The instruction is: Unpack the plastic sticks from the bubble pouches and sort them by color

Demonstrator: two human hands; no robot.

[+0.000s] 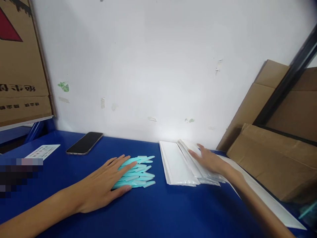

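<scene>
My left hand (109, 183) lies flat with fingers spread over a pile of slim, light-teal plastic pieces (140, 173). Their narrow ends point right, past my fingertips, and the hand covers the rest, so I cannot tell their exact kind. On the right, my right hand (209, 160) rests with its fingers apart on a fanned stack of flat white envelopes (177, 163). These have shiny, clear-looking near edges. Part of the stack is hidden beneath that hand.
A phone (84, 143) and a printed white card (42, 152) lie on the blue table (148, 211). Large white sheets (262, 198) run along the right side, below brown cardboard (269, 162). A carton (22, 62) stands at left; a white wall (153, 66) backs the table.
</scene>
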